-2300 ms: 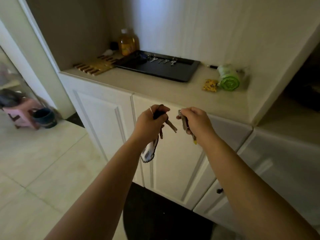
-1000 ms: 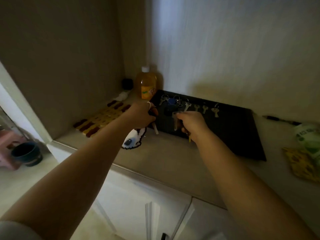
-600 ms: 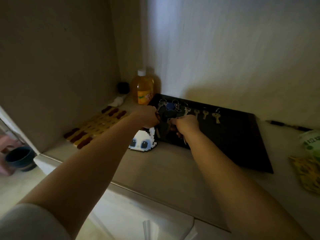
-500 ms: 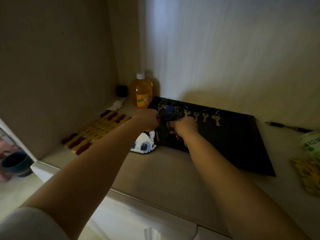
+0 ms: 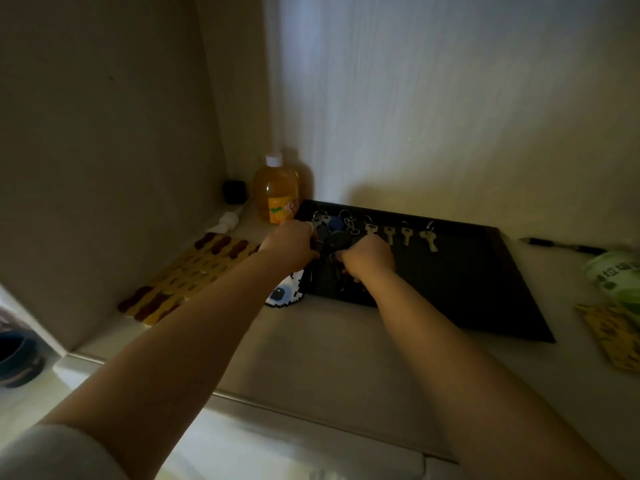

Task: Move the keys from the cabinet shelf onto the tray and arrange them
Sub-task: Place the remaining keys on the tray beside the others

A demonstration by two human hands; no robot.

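My cabinet shelf (image 5: 311, 348) carries one black tray (image 5: 485, 292), pushed back against the wall. To its left lie one brown-and-yellow slatted mat (image 5: 194, 271) and one orange bottle (image 5: 277, 195) standing upright in the corner; to its right, one green roll (image 5: 616, 278) and one pen (image 5: 561, 245).

Along the tray's far edge I count four single keys (image 5: 401, 233) laid in a row, with a darker bunch on rings (image 5: 332, 225) at the left end; how many keys are in that bunch I cannot tell in this dim light.

Both my hands are over the tray's left part, just in front of that bunch. My left hand (image 5: 291, 244) is curled closed around a dark key bundle (image 5: 320, 252), whose white pixel-patterned charm (image 5: 285, 294) hangs down off the tray's near left corner onto the shelf. My right hand (image 5: 367, 258) is also curled, knuckles up, fingers tucked down against the tray; something dark sits beneath it, but I cannot tell what it grips.
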